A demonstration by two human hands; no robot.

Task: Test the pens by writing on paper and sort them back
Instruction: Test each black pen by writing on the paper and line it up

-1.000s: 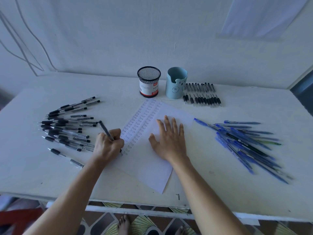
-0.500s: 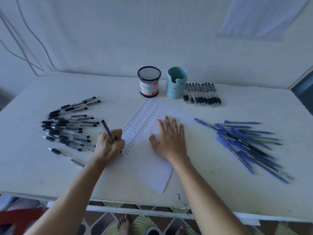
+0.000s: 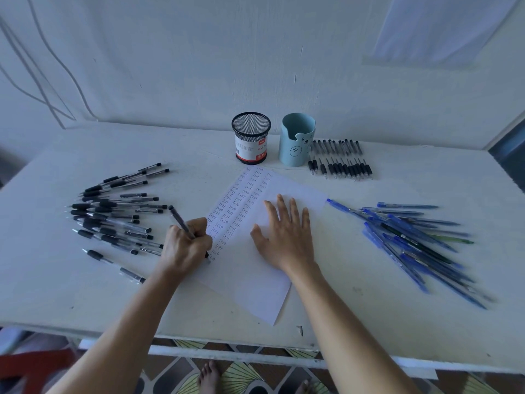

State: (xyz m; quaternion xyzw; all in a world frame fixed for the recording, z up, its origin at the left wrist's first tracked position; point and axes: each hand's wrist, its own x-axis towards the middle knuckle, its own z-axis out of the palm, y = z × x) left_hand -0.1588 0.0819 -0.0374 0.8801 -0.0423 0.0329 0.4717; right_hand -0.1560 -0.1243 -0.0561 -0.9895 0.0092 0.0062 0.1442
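Observation:
A white sheet of paper (image 3: 250, 282) lies slanted at the table's middle, with columns of small handwritten words on its left part. My left hand (image 3: 186, 247) grips a black pen (image 3: 179, 220) with its tip on the paper's left edge, below the last written word. My right hand (image 3: 285, 237) lies flat on the sheet with fingers spread. A pile of black pens (image 3: 113, 211) is spread on the left. Blue pens (image 3: 412, 240) lie heaped on the right.
A black mesh pen cup (image 3: 251, 137) and a light blue bear-face cup (image 3: 297, 143) stand at the back centre. Two neat rows of black pens (image 3: 339, 159) lie right of the blue cup. The table's front edge (image 3: 227, 341) is near my arms.
My left hand has shifted slightly down the paper's left edge while writing with the pen. My right hand has stayed in place.

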